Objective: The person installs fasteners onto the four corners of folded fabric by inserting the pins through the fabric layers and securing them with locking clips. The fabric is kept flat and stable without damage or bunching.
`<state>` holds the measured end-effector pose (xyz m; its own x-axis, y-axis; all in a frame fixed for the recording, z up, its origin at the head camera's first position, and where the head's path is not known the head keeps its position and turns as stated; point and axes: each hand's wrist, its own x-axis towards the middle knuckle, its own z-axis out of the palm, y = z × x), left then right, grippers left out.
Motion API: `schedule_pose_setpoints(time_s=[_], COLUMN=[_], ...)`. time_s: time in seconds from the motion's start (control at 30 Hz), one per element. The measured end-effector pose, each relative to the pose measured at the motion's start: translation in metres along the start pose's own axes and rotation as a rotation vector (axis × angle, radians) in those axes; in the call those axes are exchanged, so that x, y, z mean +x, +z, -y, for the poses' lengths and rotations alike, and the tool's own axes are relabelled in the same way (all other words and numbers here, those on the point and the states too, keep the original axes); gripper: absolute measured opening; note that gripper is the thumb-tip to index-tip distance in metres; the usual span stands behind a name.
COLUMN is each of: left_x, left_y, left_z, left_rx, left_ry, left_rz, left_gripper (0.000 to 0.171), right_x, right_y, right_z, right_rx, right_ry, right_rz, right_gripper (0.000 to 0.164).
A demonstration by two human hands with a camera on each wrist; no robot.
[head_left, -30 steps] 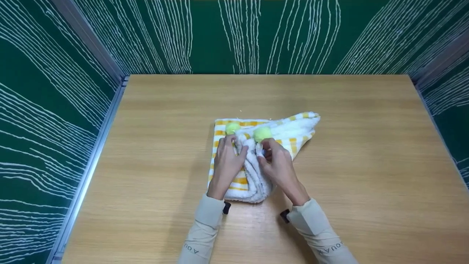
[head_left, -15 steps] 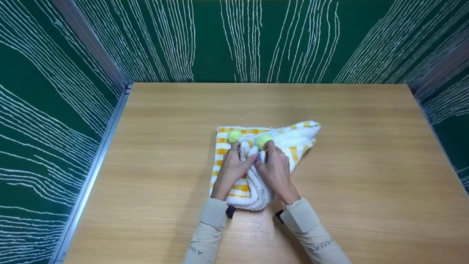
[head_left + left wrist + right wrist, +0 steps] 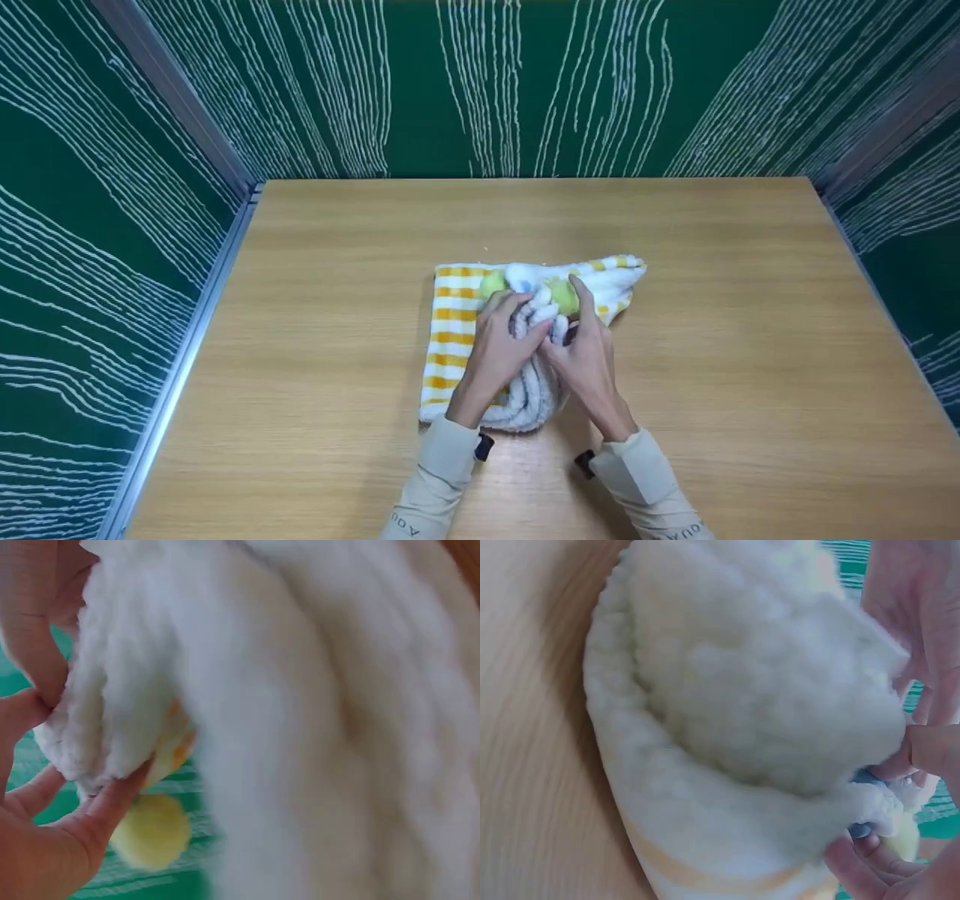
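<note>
A fluffy white fleece cloth item with yellow stripes [image 3: 454, 337] lies folded on the table, its right end tapering to a point. Two yellow-green pompoms [image 3: 562, 297] show near its far side in the head view; one pompom [image 3: 152, 832] hangs below the bunched fleece [image 3: 112, 690] in the left wrist view. My left hand [image 3: 496, 341] pinches gathered fleece at the middle. Close beside it, my right hand [image 3: 589, 358] pinches the edge of the same gathered part, its index finger stretched along a pompom. A small blue-grey piece [image 3: 861, 829] sits between the right fingers, partly hidden.
The wooden table [image 3: 315, 337] surrounds the cloth. Green walls with white wavy lines [image 3: 412, 90] stand at the back and both sides. A metal rail [image 3: 187, 345] runs along the left table edge.
The gathered fleece has risen and bunched between the hands. My left hand has shifted right, close to my right hand, uncovering more of the striped left part. The head view has shifted slightly.
</note>
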<state>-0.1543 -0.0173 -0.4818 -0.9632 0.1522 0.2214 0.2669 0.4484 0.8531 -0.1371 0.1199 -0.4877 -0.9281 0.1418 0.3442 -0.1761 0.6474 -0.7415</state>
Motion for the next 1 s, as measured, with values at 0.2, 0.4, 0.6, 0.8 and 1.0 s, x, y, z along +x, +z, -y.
schedule_pose_setpoints(time_s=[0.2,0.4,0.6,0.8,1.0], left_x=[-0.004,-0.019,-0.033,-0.046,-0.054], left_y=[0.012,0.026,0.043,0.051,0.057], left_z=[-0.014,-0.018,-0.007,0.010,0.013], left_rx=[0.036,0.123,0.214,0.354,0.491], left_ry=[0.225,0.401,0.559,0.596,0.599], left_rz=[0.005,0.091,0.183,0.205,0.298], left_gripper=[0.040,0.040,0.030,0.016,0.014], right_x=[-0.009,-0.033,-0.060,-0.070,-0.073], right_y=[-0.020,-0.030,-0.030,-0.030,-0.054], right_z=[-0.005,-0.019,-0.037,-0.054,-0.067], right_rx=[0.157,0.292,0.410,0.422,0.207], right_ry=[0.037,0.182,0.378,0.517,0.518], right_rz=[-0.010,-0.043,-0.023,0.075,0.201], right_gripper=[0.070,0.064,0.060,0.046,0.038])
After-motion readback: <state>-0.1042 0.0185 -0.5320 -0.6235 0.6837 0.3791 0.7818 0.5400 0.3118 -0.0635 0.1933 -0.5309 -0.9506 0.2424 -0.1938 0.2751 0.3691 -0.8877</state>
